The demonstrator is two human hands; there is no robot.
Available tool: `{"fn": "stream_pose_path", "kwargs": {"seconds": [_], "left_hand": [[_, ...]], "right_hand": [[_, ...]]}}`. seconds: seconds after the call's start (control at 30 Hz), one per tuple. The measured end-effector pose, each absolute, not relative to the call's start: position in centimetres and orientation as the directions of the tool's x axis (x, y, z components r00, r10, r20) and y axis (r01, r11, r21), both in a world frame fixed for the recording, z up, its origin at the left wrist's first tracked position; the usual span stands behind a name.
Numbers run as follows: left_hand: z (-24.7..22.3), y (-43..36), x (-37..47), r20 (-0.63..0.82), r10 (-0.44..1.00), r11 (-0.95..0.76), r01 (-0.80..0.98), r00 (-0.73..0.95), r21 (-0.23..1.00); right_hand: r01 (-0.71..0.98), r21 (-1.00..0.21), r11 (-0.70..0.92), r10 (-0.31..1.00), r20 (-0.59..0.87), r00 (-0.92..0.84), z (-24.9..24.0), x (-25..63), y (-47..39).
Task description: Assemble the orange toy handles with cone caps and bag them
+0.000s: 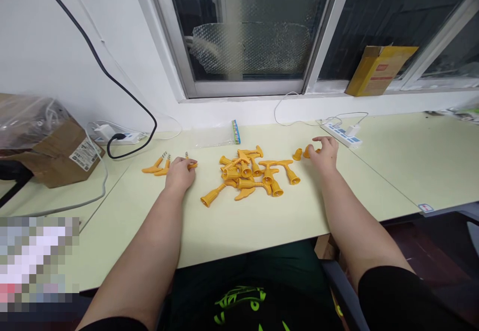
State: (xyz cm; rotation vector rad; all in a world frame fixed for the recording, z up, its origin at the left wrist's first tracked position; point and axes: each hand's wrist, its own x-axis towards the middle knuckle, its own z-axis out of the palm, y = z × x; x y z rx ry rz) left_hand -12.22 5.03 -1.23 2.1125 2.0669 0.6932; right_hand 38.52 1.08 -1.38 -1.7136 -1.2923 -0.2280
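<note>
My left hand (180, 173) is closed on a yellow corkscrew handle (192, 165) at the left, its metal spiral pointing up and away. Just left of that hand lie two more corkscrew handles (151, 169) with bare spirals. At the right, my right hand (325, 155) has its fingers curled round a yellow bell-shaped corkscrew sleeve (307, 152), partly hidden by the thumb. Another sleeve (297, 154) stands upright beside it. Between my hands is a loose pile of yellow corkscrews (245, 171), handles and sleeves joined, lying in mixed directions.
A clear plastic bag (215, 135) with a coloured strip lies behind the pile. Power strips (342, 135) with cables sit along the wall. An opened cardboard box (67, 154) stands at the left near a hanging black cable (101, 64). A yellow carton (379, 71) leans against the window.
</note>
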Motion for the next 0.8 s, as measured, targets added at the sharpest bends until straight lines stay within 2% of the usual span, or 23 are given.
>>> {"fn": "stream_pose_path", "kwargs": {"seconds": [0.1,0.17,0.23,0.3,0.43,0.53,0.6,0.7,0.8], "left_hand": [[-1.3,5.1,-12.3,0.245,0.969,-0.063,0.928,-0.031,0.368],[-1.3,5.1,-12.4,0.228,0.973,-0.051,0.927,-0.038,0.372],[-1.4,5.1,-12.4,0.216,0.975,-0.045,0.923,-0.042,0.382],[-1.3,5.0,-12.3,0.220,0.974,-0.042,0.920,-0.049,0.390],[-0.9,4.6,-11.8,0.313,0.949,-0.096,0.905,-0.043,0.415],[-0.2,3.9,-10.9,0.438,0.899,-0.223,0.878,0.017,0.424],[0.5,3.2,-10.0,0.524,0.849,-0.317,0.851,0.058,0.419],[1.5,1.8,-8.2,0.642,0.757,-0.469,0.785,0.122,0.404],[2.0,0.5,-6.1,0.720,0.657,-0.638,0.675,0.224,0.372]], "right_hand": [[0.793,-0.590,0.150,0.824,0.518,0.230,-0.2,36.3,-0.4],[0.788,-0.589,0.179,0.926,0.372,0.068,0.1,34.9,-1.3],[0.803,-0.571,0.170,0.973,0.225,-0.047,0.2,33.9,-1.9],[0.811,-0.569,0.136,0.990,0.110,-0.089,0.0,33.4,-2.1],[0.800,-0.600,0.023,0.999,-0.017,-0.042,-0.7,33.6,-2.0],[0.769,-0.639,0.005,0.999,0.036,0.023,-0.7,34.1,-1.5],[0.676,-0.736,0.041,0.987,0.134,0.086,-0.1,34.2,-1.3],[0.364,-0.924,0.116,0.974,0.178,0.142,1.6,33.3,-1.2],[0.123,-0.981,0.151,0.987,0.157,0.043,3.9,31.2,-1.4]]}}
